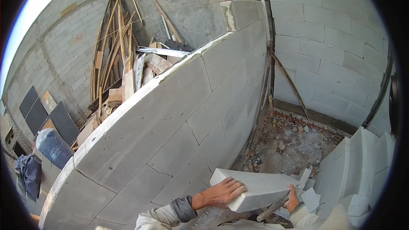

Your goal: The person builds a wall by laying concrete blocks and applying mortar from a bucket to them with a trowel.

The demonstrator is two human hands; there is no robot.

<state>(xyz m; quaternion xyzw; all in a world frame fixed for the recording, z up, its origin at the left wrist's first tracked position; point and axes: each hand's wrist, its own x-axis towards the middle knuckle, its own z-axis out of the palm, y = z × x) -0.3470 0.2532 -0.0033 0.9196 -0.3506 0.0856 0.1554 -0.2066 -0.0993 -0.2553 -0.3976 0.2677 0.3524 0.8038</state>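
Lower left of frame: blue barrel (51, 145) standing on end, a dark bundle (29, 172) just beside it. Dark panels (64, 121) lean on the left block wall above them.

Upper left to upper centre: heap of timber offcuts (149, 66) behind the curved wall, with long bent poles (115, 38) standing against the corner.

Centre: curved wall of grey blocks (179, 115) runs from lower left up to upper centre. One single block (243, 13) sits on its highest end. Mortar joints visible, and a crack in one block low down.

Lower centre: left hand (221, 192), grey cuff at the wrist, lies on the left end of a white block (260, 187). Its fingers are stretched out over the upper face, thumb at the near edge, holding that end. The block is tilted, clear of the floor, close in front of the wall's foot and spanning from one hand to the other.

Lower centre-right: right hand (293, 200) at the block's right end, fingers curled shut round a wooden-handled tool (272, 208) that runs slantwise under the block's lower edge. Tool head mostly hidden, kind not determinable.

Centre-right: floor (289, 145) covered in rubble and brick fragments. A thin stick (292, 85) leans slantwise on the back wall (332, 38).

Lower right: stacked white blocks (358, 166), with broken pieces (310, 198) just beside the right hand
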